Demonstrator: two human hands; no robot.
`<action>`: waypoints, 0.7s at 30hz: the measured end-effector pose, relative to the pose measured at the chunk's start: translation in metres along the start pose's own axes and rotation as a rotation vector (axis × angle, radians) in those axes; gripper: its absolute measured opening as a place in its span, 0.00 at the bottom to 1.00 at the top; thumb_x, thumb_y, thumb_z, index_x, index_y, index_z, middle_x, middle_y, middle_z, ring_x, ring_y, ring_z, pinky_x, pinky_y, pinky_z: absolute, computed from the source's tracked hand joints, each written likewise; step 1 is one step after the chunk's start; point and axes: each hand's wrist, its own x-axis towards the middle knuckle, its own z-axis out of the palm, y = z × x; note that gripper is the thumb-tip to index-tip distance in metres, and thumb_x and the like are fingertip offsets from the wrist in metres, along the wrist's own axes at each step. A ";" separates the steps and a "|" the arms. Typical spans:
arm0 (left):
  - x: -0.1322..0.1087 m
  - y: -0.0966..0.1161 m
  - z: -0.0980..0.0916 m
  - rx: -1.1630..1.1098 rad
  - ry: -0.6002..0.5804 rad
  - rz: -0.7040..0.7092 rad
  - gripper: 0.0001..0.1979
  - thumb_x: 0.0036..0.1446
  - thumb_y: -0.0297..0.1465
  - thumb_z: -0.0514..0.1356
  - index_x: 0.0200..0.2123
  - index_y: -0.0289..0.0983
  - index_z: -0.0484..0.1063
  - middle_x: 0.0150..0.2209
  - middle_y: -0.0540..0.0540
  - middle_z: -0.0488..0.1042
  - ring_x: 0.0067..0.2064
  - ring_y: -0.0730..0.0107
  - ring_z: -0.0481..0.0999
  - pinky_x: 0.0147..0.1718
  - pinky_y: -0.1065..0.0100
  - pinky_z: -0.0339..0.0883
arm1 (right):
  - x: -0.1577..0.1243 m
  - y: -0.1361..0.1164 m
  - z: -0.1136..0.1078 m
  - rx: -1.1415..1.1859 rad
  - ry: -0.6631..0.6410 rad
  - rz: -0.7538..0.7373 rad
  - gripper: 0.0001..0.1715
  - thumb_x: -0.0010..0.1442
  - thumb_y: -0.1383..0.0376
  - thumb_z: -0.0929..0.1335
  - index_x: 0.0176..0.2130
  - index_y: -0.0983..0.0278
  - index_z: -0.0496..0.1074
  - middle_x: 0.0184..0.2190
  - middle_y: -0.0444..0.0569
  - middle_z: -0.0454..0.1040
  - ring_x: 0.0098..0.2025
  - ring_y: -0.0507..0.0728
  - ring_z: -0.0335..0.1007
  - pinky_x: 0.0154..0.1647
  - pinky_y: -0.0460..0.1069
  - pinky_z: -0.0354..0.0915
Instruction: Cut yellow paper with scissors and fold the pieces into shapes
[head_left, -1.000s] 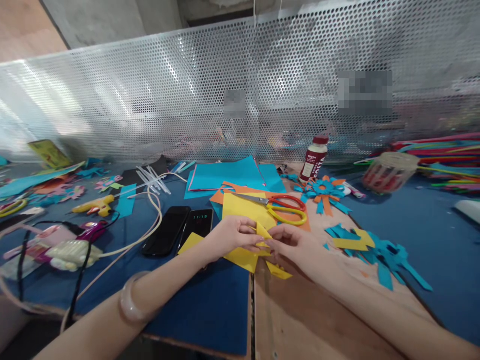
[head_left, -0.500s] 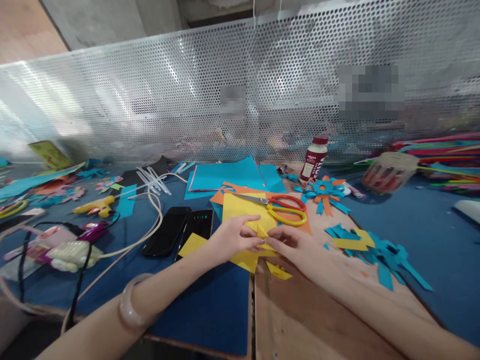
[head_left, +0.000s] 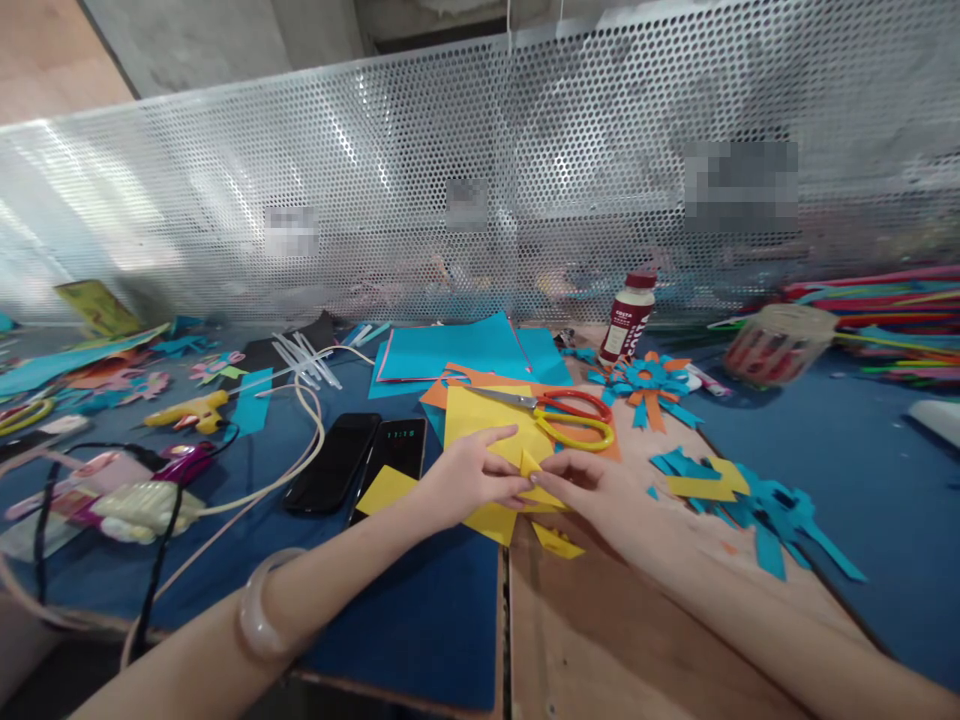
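Between my two hands is a small piece of folded yellow paper (head_left: 529, 465), its pointed flap standing up. My left hand (head_left: 471, 472) pinches it from the left, with the index finger stretched above it. From the right, my right hand (head_left: 589, 485) grips the same paper between thumb and fingertips. Under them lie yellow sheets (head_left: 491, 520), partly covered by my hands. Just beyond, scissors (head_left: 574, 415) with one red and one yellow handle rest on yellow and orange paper. A yellow scrap (head_left: 559, 541) lies below my right hand.
Two phones (head_left: 334, 462) and a yellow glue gun (head_left: 189, 411) with cables lie to the left. Blue sheets (head_left: 450, 348) are stacked behind. A bottle (head_left: 628, 318), blue-orange paper flowers (head_left: 649, 382) and a clear tub (head_left: 780, 343) stand or lie right. A perforated metal panel (head_left: 375, 190) closes the back.
My fingers have shifted slightly on the yellow paper, and its raised flap now looks smaller and sits a little further right. The surrounding things stay in place.
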 end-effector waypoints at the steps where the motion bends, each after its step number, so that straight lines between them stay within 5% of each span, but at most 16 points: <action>1: 0.000 -0.001 0.000 -0.002 -0.003 0.001 0.41 0.48 0.27 0.64 0.62 0.28 0.47 0.36 0.39 0.78 0.37 0.59 0.78 0.40 0.58 0.72 | 0.000 0.000 0.000 0.001 0.003 -0.002 0.12 0.50 0.57 0.67 0.29 0.64 0.70 0.28 0.45 0.72 0.32 0.54 0.68 0.33 0.47 0.64; 21: 0.000 -0.003 -0.001 0.009 -0.013 0.016 0.40 0.47 0.28 0.65 0.61 0.29 0.50 0.34 0.40 0.78 0.38 0.58 0.78 0.42 0.56 0.70 | 0.002 0.007 0.001 0.056 0.001 0.000 0.13 0.49 0.57 0.68 0.29 0.64 0.70 0.27 0.44 0.71 0.31 0.52 0.66 0.32 0.46 0.62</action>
